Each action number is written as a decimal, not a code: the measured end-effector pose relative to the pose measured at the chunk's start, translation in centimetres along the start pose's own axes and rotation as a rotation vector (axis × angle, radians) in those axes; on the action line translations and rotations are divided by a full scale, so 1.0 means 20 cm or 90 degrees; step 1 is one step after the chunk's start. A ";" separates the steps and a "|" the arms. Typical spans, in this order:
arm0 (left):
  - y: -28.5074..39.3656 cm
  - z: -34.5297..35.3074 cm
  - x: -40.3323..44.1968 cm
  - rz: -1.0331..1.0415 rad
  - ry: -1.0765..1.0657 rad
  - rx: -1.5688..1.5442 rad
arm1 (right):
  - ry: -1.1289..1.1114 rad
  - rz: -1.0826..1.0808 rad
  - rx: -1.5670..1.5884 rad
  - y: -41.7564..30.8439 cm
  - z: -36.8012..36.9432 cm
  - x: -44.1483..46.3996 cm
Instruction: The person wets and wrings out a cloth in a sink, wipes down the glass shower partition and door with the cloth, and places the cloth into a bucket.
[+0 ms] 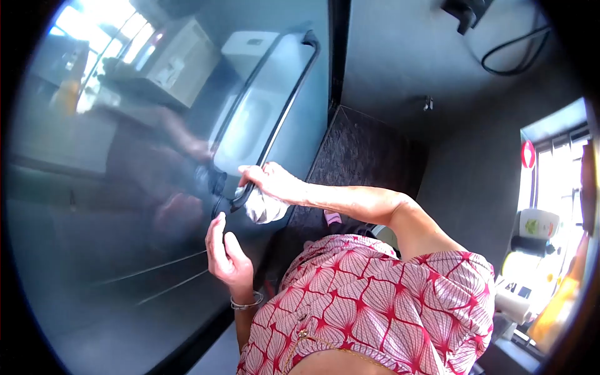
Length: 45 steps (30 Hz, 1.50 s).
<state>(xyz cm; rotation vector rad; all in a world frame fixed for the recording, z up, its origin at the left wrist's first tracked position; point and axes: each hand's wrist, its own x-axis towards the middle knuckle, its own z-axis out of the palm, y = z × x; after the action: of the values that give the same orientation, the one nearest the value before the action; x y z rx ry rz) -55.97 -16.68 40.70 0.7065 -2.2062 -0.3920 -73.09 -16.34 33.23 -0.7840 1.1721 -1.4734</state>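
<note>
My right hand [270, 180] is closed near the lower end of a long dark door handle [284, 115]. A bunched white cloth [265, 207] hangs from its grip, against the bar. My left hand [229, 253] is just below the handle's bent end, its fingers fairly straight and its thumb apart. Nothing shows in that hand, and I cannot tell whether its fingertips touch the handle or the glass. The handle is mounted on a large glass door [144, 219], which mirrors my arms and the bar.
A toilet [250, 119] shows in the glass. Dark floor [369, 147] lies beyond the door's edge. A black hose [519, 59] hangs on the grey wall at top right. Bottles and other items stand by the bright window [559, 181] at right.
</note>
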 end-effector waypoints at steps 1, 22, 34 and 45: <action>-0.06 0.01 -0.05 0.079 0.023 0.052 | -0.014 -0.016 -0.050 0.06 0.03 -0.01; -0.54 -0.10 -0.51 0.066 -0.017 0.341 | 0.300 -0.040 0.202 0.63 -0.49 -0.01; -0.57 -0.34 -0.72 0.006 -0.118 0.432 | 0.546 -0.413 -0.364 -0.07 -0.88 0.26; -0.55 -0.23 -0.69 0.023 -0.105 0.374 | 0.597 -0.371 -0.579 -0.15 -1.05 0.63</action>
<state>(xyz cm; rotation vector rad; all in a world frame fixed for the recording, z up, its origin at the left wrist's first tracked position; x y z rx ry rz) -40.88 -17.36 30.38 0.9638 -2.5075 0.2444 -96.23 -23.17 28.21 -1.1271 2.5940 -1.8389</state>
